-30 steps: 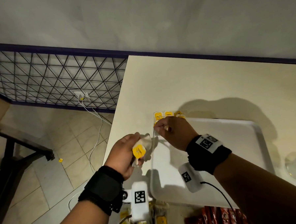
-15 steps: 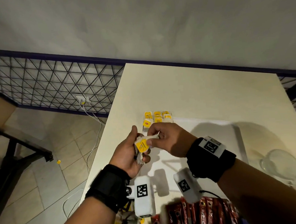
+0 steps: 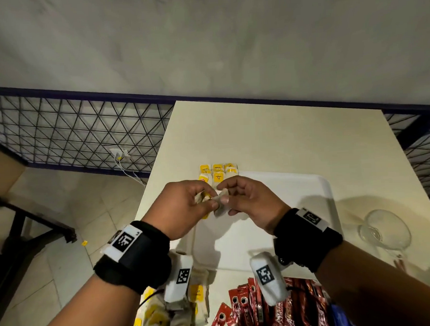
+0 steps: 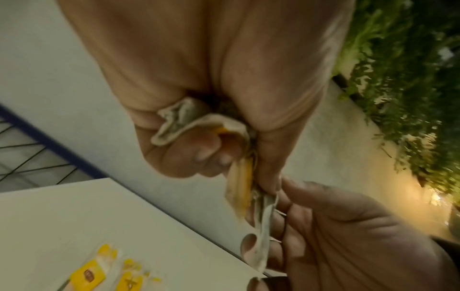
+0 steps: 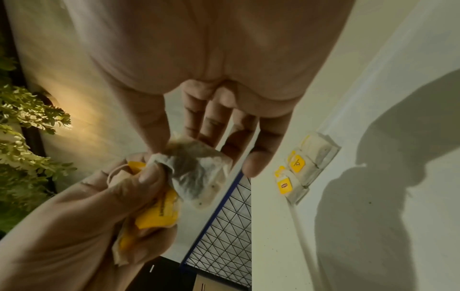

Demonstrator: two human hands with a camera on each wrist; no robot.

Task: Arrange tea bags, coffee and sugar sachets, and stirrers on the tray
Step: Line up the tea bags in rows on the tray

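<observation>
Pinching one tea bag (image 3: 221, 204): left hand (image 3: 184, 209), right hand (image 3: 250, 200); yellow tag writing unreadable.

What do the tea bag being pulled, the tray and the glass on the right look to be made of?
Tea bag: thin crinkled filter paper, matte, dark contents showing through.
Tray: probably white plastic, smooth, with a rounded raised rim; coated metal is possible.
Glass: clear glass or clear plastic, see-through with bright rim glints.

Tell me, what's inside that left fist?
The left hand grips a bunch of tea bags with yellow tags; the right hand pinches one bag from it. How many are inside is hidden.
</observation>
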